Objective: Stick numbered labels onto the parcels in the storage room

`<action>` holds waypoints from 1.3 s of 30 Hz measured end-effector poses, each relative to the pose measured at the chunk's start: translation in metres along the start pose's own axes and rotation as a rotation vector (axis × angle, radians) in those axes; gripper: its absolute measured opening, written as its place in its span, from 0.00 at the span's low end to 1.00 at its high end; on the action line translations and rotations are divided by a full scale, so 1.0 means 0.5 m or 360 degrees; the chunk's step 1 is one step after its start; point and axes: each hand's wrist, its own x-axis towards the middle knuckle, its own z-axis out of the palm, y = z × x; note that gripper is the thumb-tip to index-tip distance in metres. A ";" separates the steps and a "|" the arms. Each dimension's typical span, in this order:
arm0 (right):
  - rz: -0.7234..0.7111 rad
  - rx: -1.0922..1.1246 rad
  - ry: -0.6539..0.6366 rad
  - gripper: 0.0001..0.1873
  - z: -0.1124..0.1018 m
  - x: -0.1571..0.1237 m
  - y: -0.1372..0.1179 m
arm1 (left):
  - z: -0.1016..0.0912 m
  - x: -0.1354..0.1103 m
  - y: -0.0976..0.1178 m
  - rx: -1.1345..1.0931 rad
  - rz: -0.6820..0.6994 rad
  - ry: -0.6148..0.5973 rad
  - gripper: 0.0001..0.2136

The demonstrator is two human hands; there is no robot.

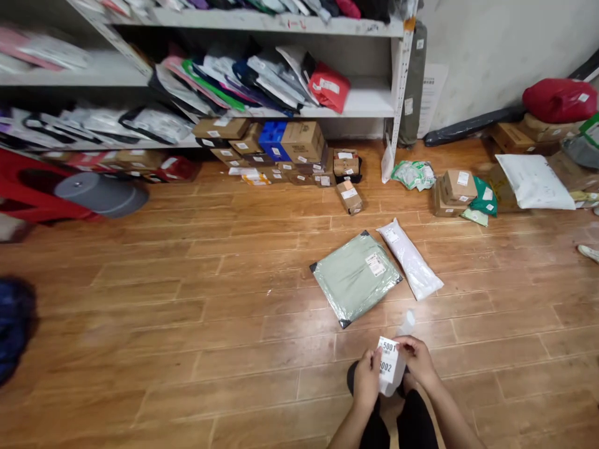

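My left hand (367,378) pinches the left edge of a strip of printed labels (389,358) marked 5001 and 5002. At the strip's upper right corner, the fingers of my right hand (418,358) are closed on it. A whitish translucent length of backing (408,320) curls out beyond my right hand, and more hangs below the labels. On the floor ahead lies a flat pale-green parcel (353,280) with black corners, wrapped in clear plastic and bearing a white label. Beside it, to the right, is a long white plastic-wrapped parcel (412,262). Both parcels are apart from my hands.
Shelves (369,96) packed with bagged parcels stand at the back. Cardboard boxes (302,142) line the floor beneath them. More boxes (457,187) and a white bag (535,181) sit at the right. A grey bin (100,193) is at the left, with a dark blue object (14,327) nearer.
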 end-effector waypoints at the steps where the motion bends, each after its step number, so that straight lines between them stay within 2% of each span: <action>1: 0.0018 -0.0004 0.0002 0.26 0.004 0.019 0.030 | 0.007 0.024 -0.024 0.0020 -0.0015 0.0002 0.25; 7: 0.0068 0.0017 -0.0044 0.31 0.029 0.176 0.220 | 0.050 0.196 -0.147 0.0125 -0.0039 -0.0112 0.23; 11: 0.0015 0.0016 -0.0140 0.33 0.041 0.291 0.352 | 0.079 0.311 -0.233 0.0281 0.0037 -0.0231 0.20; 19: -0.0285 -0.0107 -0.0415 0.23 0.014 0.474 0.610 | 0.143 0.507 -0.425 0.0961 0.0313 -0.0505 0.15; 24: -0.0439 -0.0115 -0.0558 0.23 0.025 0.582 0.757 | 0.165 0.623 -0.506 0.1386 0.0516 -0.0591 0.17; 27: -0.0504 -0.0127 -0.0608 0.27 0.029 0.617 0.796 | 0.170 0.641 -0.528 0.1545 0.0575 -0.0620 0.18; 32: -0.0598 -0.0140 -0.0603 0.29 0.055 0.609 0.812 | 0.155 0.601 -0.559 0.1598 0.0585 -0.0690 0.16; 36: -0.0729 -0.0119 -0.0507 0.27 0.081 0.599 0.822 | 0.138 0.605 -0.588 0.1381 0.0637 -0.0660 0.17; 39: -0.0900 -0.0153 -0.0520 0.24 0.065 0.603 0.812 | 0.142 0.617 -0.606 0.1154 0.0674 -0.0623 0.16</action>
